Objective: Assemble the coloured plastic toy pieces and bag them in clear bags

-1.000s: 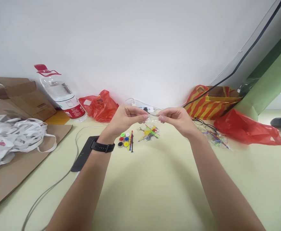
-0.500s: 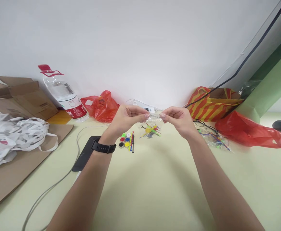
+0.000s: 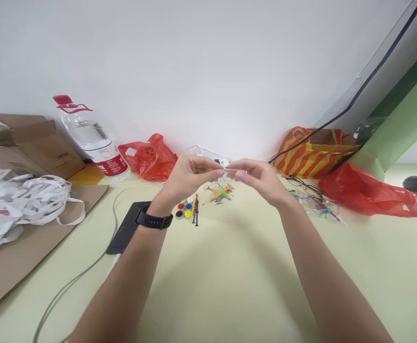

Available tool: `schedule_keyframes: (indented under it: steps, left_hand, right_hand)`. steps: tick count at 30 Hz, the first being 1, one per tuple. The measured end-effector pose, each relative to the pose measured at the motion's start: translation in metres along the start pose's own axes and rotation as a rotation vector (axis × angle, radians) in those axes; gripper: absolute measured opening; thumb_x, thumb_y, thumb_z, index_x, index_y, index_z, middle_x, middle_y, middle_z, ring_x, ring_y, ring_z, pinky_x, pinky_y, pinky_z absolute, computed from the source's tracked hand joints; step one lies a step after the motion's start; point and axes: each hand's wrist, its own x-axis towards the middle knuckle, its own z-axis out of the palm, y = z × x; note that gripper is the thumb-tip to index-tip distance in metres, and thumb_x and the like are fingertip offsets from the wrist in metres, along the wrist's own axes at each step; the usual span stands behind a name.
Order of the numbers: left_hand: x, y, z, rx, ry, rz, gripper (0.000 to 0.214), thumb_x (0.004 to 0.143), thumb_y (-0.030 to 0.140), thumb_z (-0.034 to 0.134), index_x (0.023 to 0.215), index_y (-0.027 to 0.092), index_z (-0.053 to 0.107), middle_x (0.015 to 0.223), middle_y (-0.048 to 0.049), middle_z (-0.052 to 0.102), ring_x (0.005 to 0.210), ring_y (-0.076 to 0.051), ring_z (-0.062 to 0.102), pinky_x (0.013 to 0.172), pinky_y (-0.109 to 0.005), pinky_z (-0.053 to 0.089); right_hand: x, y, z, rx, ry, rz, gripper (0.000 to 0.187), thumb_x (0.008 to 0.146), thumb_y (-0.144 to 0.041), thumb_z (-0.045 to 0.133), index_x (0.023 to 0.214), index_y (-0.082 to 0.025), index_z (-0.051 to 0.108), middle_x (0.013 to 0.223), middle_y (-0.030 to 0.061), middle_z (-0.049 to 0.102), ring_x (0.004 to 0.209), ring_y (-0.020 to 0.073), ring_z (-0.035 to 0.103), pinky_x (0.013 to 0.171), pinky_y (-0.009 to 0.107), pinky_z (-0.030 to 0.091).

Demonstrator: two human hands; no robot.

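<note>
Head view, item one?
— Clear packet (image 3: 226, 183), raised above table (image 3: 229, 286), top edge running left-right between both hands.
Grip?
— Left hand (image 3: 187, 178) and right hand (image 3: 261, 178) each pinch that edge, fingertips nearly meeting; equally near.

near table (image 3: 229, 286) bare | ahead — coloured discs (image 3: 185, 209), phone (image 3: 124, 228) | right — glasses (image 3: 301, 183), seemingly

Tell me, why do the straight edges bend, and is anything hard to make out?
Head view: wide lens bows the black cable and table edge; soft, even light, faint shadows under the arms; the clear bag pinched by left hand and right hand is slightly blurred.
</note>
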Motion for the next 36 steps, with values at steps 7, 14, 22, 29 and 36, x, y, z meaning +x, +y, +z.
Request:
schedule_keyframes:
  steps: [7,14,22,29,36]
  left_hand:
    - [0.000,0.001,-0.005,0.082,-0.045,0.013,0.027,0.082,0.038,0.086,0.099,0.018,0.085,0.087,-0.0087,0.081,0.082,-0.021,0.074,0.073,-0.030,0.060]
    - [-0.001,-0.005,-0.015,0.056,-0.023,0.033,0.026,0.081,0.040,0.087,0.093,0.017,0.085,0.084,-0.0095,0.080,0.081,-0.021,0.075,0.073,-0.031,0.062]
    - [0.000,-0.012,-0.015,-0.098,0.037,0.064,0.021,0.081,0.033,0.087,0.096,0.020,0.087,0.085,-0.0093,0.081,0.082,-0.022,0.076,0.081,-0.036,0.063]
    - [0.000,-0.011,-0.001,-0.092,0.116,0.080,0.020,0.074,0.032,0.092,0.083,0.018,0.082,0.079,-0.0065,0.078,0.074,-0.018,0.073,0.071,-0.029,0.060]
    - [0.000,-0.004,-0.001,0.104,0.072,0.088,0.034,0.079,0.041,0.089,0.103,0.019,0.084,0.082,-0.0067,0.077,0.077,-0.020,0.072,0.070,-0.032,0.059]
  right_hand:
    - [0.001,-0.003,0.004,-0.086,0.095,-0.032,0.034,0.082,-0.054,0.083,0.080,-0.020,0.080,0.076,0.0033,0.070,0.073,0.0177,0.057,0.066,0.032,0.046]
    - [0.000,0.002,-0.007,-0.019,0.174,-0.010,0.026,0.077,-0.045,0.089,0.094,-0.025,0.086,0.078,0.0035,0.076,0.071,0.0179,0.060,0.066,0.034,0.049]
    - [-0.002,0.006,-0.009,0.167,0.198,-0.004,0.016,0.076,-0.033,0.085,0.091,-0.029,0.088,0.082,0.0040,0.078,0.078,0.0204,0.066,0.076,0.037,0.052]
    - [-0.003,-0.004,-0.008,0.080,0.192,-0.100,0.012,0.079,-0.037,0.080,0.080,-0.026,0.085,0.079,0.0056,0.074,0.078,0.0227,0.065,0.075,0.039,0.053]
    - [-0.001,-0.006,-0.007,-0.110,0.155,-0.067,0.030,0.081,-0.045,0.086,0.100,-0.023,0.084,0.093,0.0073,0.079,0.085,0.0239,0.069,0.076,0.039,0.055]
